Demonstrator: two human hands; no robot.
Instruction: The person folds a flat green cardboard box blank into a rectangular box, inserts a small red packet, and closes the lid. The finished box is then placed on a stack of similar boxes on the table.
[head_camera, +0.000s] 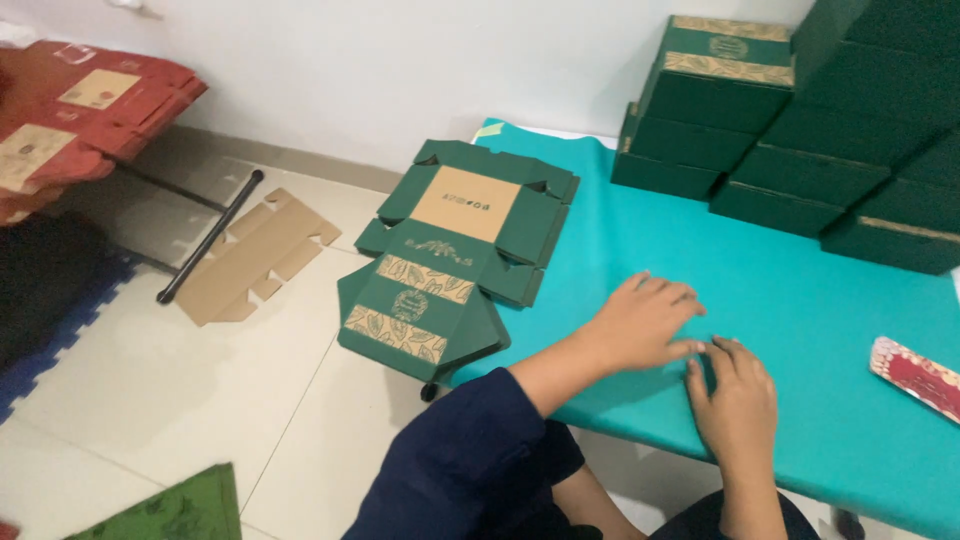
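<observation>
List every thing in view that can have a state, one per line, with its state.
left hand: empty, flat on the teal table cover
right hand: empty, palm down on the cover
green box blank: unfolded, flat, overhanging the table edge
green boxes: folded, closed, stacked
brown cardboard blank: flat on the floor
red blanks: unfolded, piled
</observation>
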